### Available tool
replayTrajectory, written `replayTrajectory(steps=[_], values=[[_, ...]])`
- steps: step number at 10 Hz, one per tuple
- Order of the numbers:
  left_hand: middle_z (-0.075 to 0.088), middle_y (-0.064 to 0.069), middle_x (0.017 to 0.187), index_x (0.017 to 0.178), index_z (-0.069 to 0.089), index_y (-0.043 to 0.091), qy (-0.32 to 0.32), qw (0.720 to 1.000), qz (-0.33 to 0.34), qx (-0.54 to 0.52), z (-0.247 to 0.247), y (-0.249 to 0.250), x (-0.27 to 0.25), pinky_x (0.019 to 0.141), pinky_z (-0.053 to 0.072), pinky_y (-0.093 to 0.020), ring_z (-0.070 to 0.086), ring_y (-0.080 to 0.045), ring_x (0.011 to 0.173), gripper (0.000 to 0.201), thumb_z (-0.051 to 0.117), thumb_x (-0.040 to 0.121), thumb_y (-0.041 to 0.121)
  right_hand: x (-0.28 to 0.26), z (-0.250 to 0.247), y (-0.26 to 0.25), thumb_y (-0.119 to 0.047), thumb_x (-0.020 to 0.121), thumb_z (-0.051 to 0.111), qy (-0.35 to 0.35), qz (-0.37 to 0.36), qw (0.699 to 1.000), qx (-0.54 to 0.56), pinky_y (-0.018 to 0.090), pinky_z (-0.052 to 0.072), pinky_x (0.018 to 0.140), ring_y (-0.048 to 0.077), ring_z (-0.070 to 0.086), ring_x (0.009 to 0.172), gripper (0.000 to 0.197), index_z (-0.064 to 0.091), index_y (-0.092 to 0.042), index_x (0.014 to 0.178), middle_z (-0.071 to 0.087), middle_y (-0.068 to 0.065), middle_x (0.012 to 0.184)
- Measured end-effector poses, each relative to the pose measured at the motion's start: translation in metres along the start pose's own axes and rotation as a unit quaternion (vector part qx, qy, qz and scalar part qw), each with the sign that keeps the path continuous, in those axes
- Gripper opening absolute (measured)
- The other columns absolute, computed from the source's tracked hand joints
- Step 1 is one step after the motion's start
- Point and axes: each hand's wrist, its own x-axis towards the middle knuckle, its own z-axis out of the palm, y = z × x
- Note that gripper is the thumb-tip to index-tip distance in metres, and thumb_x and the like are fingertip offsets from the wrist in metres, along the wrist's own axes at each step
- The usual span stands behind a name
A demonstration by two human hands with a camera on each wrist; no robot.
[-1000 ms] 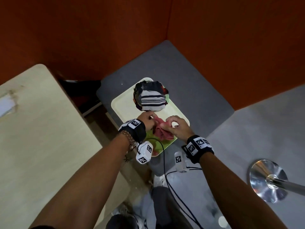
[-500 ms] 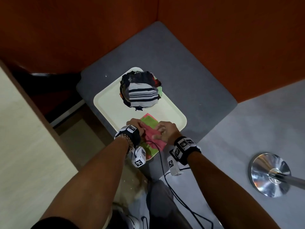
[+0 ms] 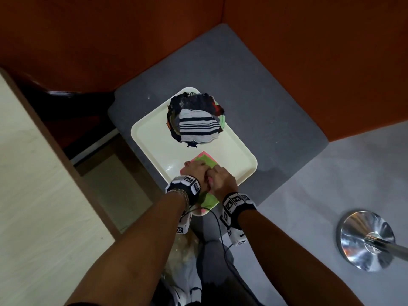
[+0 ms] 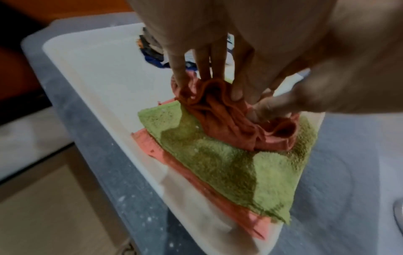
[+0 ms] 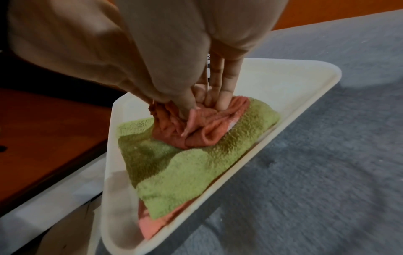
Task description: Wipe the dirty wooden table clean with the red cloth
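Note:
The red cloth (image 4: pixel 229 120) lies bunched on a folded green cloth (image 4: pixel 218 163) at the near end of a cream tray (image 3: pixel 154 138). My left hand (image 4: pixel 207 89) digs its fingers into the cloth's far side and pinches its folds. From the right, my right hand (image 5: pixel 202 105) pinches the same bunch (image 5: pixel 196 131) between thumb and fingers. In the head view the two hands (image 3: pixel 194 171) (image 3: pixel 220 177) meet over it and hide nearly all of it. The light wooden table (image 3: pixel 33 173) stands at the left, apart from both hands.
A pink cloth (image 4: pixel 152 148) lies folded under the green one. A pile of striped and dark cloths (image 3: pixel 196 124) fills the tray's far end. The tray sits on a grey cushioned seat (image 3: pixel 265 96) against orange walls. A shiny metal stand base (image 3: pixel 366 239) is on the floor at the right.
Both hands have come down with the red cloth, from above the tray onto the green cloth. The view has swung right, so the table now shows only at the left edge.

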Motion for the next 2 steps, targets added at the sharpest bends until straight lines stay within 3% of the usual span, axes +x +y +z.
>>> replayTrajectory(steps=[1, 2], values=[[0.046, -0.004, 0.134, 0.128, 0.051, 0.02, -0.004, 0.996, 0.037, 0.082, 0.0, 0.001, -0.006, 0.109, 0.031, -0.044, 0.035, -0.031, 0.132, 0.055, 0.061, 0.077, 0.04, 0.005, -0.012, -0.003, -0.021, 0.092, 0.051, -0.06, 0.003, 0.998, -0.034, 0.035, 0.045, 0.076, 0.031, 0.058, 0.098, 0.025, 0.065, -0.013, 0.11, 0.06, 0.01, 0.106], [0.023, -0.008, 0.154, 0.144, 0.033, 0.017, -0.026, 0.994, 0.019, 0.108, -0.018, 0.0, -0.014, 0.116, 0.018, -0.052, 0.012, -0.031, 0.146, 0.076, 0.065, 0.078, 0.038, -0.001, -0.037, -0.011, -0.026, 0.086, 0.054, -0.092, 0.005, 0.994, -0.05, 0.033, 0.047, 0.07, 0.03, 0.062, 0.093, 0.021, 0.065, -0.026, 0.104, 0.065, 0.005, 0.1]])
